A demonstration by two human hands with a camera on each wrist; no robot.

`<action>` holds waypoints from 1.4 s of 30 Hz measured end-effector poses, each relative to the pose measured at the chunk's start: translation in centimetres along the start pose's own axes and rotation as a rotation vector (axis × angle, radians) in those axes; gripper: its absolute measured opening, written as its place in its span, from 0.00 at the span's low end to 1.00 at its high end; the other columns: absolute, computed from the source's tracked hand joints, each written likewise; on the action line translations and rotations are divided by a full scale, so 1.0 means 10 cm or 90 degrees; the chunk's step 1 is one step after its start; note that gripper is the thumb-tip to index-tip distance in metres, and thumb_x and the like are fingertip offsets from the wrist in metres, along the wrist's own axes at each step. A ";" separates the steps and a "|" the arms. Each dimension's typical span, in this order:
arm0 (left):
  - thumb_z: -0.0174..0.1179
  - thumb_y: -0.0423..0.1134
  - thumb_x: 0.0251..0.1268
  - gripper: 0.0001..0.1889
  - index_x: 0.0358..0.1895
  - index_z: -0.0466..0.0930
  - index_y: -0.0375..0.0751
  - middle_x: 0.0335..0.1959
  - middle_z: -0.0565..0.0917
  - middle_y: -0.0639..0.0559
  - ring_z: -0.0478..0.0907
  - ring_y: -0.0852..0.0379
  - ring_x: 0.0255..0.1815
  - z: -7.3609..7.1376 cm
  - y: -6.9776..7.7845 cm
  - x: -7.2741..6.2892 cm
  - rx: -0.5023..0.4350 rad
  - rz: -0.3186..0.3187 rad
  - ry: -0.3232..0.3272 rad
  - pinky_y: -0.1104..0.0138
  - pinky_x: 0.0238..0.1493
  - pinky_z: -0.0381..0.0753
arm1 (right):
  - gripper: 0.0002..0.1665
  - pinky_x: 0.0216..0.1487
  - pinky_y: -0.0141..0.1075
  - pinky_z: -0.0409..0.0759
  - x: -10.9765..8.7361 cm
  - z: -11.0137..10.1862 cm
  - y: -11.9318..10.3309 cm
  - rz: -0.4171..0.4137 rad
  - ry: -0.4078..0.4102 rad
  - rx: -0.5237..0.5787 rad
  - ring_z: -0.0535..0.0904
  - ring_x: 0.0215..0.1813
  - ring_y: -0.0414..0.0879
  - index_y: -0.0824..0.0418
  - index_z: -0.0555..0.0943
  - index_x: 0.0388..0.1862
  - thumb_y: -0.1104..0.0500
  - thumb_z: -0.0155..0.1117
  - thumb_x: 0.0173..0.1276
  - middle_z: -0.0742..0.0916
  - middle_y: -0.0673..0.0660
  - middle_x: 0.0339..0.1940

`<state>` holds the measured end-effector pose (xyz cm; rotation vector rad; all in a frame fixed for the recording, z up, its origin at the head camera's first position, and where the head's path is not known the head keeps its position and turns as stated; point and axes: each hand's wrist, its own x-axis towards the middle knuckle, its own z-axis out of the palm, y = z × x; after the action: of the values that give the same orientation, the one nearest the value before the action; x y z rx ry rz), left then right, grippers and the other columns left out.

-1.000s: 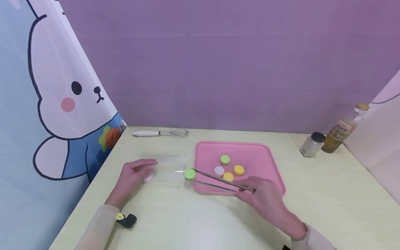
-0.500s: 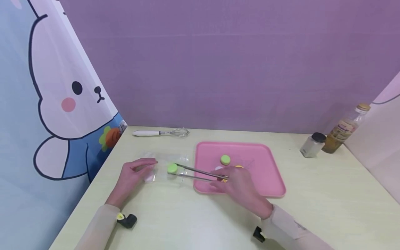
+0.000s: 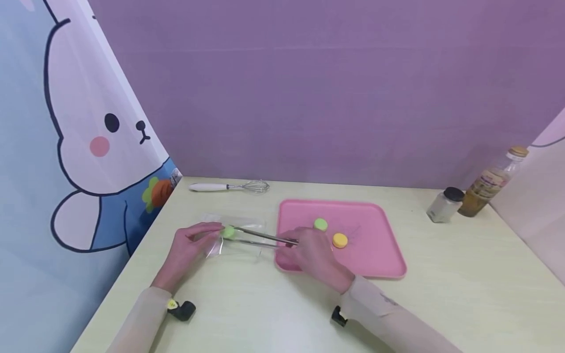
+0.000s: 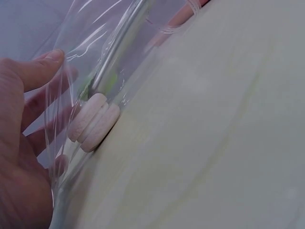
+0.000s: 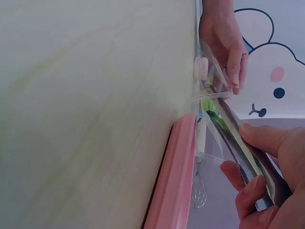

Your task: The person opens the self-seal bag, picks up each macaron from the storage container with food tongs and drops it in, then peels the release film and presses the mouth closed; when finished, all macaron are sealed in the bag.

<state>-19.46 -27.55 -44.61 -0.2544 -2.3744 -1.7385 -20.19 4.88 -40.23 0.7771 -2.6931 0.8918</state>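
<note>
My left hand (image 3: 187, 252) pinches the edge of a clear plastic bag (image 3: 249, 223), with the thumb on the film and fingers behind it. A pale pink macaron (image 4: 93, 121) sits inside the bag near the fingers. In my right hand (image 3: 314, 252) are metal tongs (image 3: 260, 237), which reach left through the bag's mouth. Their tips hold a green macaron (image 3: 228, 232), close beside the left fingertips. Through the film in the left wrist view, the green one shows behind the pink one, partly covered by the tongs.
A pink tray (image 3: 379, 260) lies under and beyond the right hand. On it are another green macaron (image 3: 320, 224) and a yellow macaron (image 3: 340, 240). A whisk (image 3: 209, 187) lies at the back left. A black-lidded jar (image 3: 443, 207) and a corked bottle (image 3: 487, 185) stand back right.
The right hand has moved left, carrying the green macaron in the tongs from the tray's left edge into the bag beside the left fingers. The left hand has stayed in place.
</note>
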 end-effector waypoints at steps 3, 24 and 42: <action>0.68 0.40 0.68 0.14 0.53 0.88 0.39 0.56 0.86 0.47 0.74 0.54 0.66 0.01 0.00 0.00 -0.006 0.007 -0.002 0.66 0.70 0.66 | 0.12 0.22 0.29 0.68 0.03 0.05 -0.01 -0.016 0.018 0.006 0.73 0.26 0.35 0.49 0.92 0.42 0.53 0.80 0.57 0.89 0.44 0.30; 0.68 0.41 0.68 0.13 0.52 0.89 0.41 0.56 0.86 0.49 0.74 0.57 0.65 0.01 0.00 0.00 0.004 0.000 0.002 0.58 0.72 0.64 | 0.18 0.23 0.31 0.71 0.18 0.23 -0.18 0.040 -0.072 0.060 0.69 0.08 0.34 0.49 0.90 0.51 0.47 0.76 0.63 0.75 0.37 0.08; 0.67 0.42 0.69 0.14 0.53 0.88 0.41 0.57 0.85 0.48 0.74 0.57 0.66 0.00 -0.02 0.00 -0.006 -0.009 -0.006 0.68 0.70 0.64 | 0.14 0.16 0.28 0.65 0.00 0.03 -0.11 0.000 -0.015 -0.011 0.71 0.24 0.35 0.47 0.91 0.45 0.50 0.78 0.60 0.85 0.41 0.26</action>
<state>-19.49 -27.62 -44.78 -0.2482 -2.3808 -1.7597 -19.60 4.01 -39.94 0.7903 -2.7175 0.8641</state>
